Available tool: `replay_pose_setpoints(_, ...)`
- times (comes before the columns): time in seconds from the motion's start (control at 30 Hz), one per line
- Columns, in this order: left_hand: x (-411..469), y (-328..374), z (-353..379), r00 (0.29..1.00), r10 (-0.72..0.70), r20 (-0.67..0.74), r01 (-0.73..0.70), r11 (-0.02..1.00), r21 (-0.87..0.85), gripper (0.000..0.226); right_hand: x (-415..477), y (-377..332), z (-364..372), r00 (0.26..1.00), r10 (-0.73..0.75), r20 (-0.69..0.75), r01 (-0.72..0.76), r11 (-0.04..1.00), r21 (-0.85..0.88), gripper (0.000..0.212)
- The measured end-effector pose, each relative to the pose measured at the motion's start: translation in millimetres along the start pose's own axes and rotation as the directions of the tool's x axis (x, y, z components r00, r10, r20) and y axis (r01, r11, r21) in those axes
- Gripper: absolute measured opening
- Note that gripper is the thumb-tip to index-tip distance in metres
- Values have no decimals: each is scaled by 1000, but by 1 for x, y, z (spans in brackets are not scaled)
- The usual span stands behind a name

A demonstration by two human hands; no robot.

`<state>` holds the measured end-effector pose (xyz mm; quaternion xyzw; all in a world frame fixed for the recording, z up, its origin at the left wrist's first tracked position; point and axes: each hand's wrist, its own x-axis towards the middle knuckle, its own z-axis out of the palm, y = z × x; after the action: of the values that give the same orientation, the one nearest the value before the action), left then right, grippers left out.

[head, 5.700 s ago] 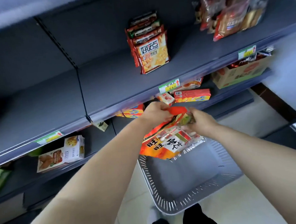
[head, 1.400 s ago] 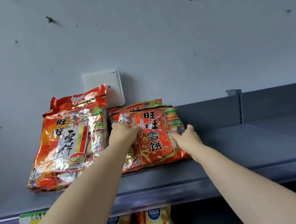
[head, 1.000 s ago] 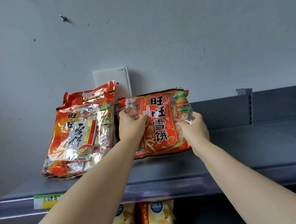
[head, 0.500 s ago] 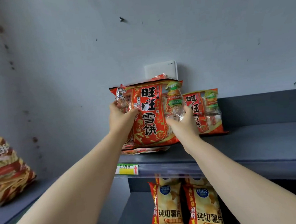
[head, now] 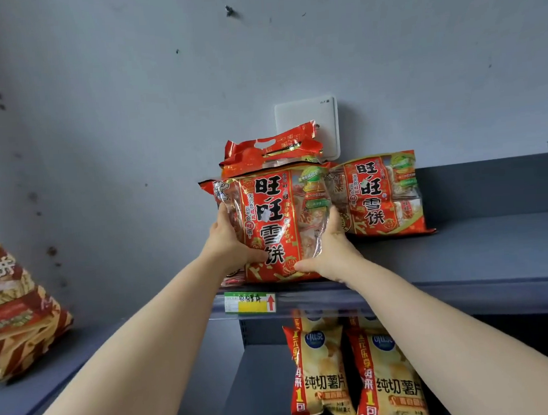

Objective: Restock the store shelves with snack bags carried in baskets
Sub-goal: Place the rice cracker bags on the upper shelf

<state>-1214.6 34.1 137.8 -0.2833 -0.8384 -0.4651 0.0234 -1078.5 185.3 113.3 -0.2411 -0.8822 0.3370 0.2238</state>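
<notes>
Your left hand (head: pixel 230 245) and right hand (head: pixel 330 252) grip the front bag (head: pixel 277 226), and your fingertips go out of sight behind it. That bag hides most of the handled bag (head: pixel 272 149), which covers the lower edge of the white box (head: pixel 308 115). The left edge cuts off the striped bag (head: pixel 15 306). The shelf lip (head: pixel 432 297) hides the tops of the chip bags (head: pixel 321 374). The writing on the price tag (head: pixel 249 302) is too small to read.

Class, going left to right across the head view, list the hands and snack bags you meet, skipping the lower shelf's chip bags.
striped snack bag → left hand → held red cracker bag → right hand → second red cracker bag
</notes>
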Motion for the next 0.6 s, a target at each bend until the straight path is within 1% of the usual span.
replay_pose_setpoints(0.13, 12, -7, 19, 995, 28, -100, -16, 992, 122, 134, 17, 5, 14, 994, 20, -110, -38, 986, -165, 131)
replay_pose_setpoints(0.23, 28, -5, 28, 992, -7, -129, 31, 983, 180, 139, 38, 9, 14, 992, 48, -113, -74, 968, -238, 129)
replay_pose_setpoints(0.33, 37, -2, 35, 988, -5, -157, 39, 975, 218, 138, 53, 11, 12, 990, 54, -127, -89, 956, -281, 129)
replay_pose_setpoints(0.43, 35, -5, 39, 985, 12, -174, 22, 981, 194, 136, 56, 13, 15, 990, 48, -129, -79, 967, -241, 127)
replay_pose_setpoints(0.53, 33, -8, 33, 989, 2, -147, 10, 997, 77, 136, 55, 14, 12, 993, 44, -111, -63, 983, -173, 131)
replay_pose_setpoints(0.6, 29, -8, 27, 987, -10, -163, 11, 1000, 2, 135, 52, 14, 9, 993, 52, -110, -66, 989, -129, 133)
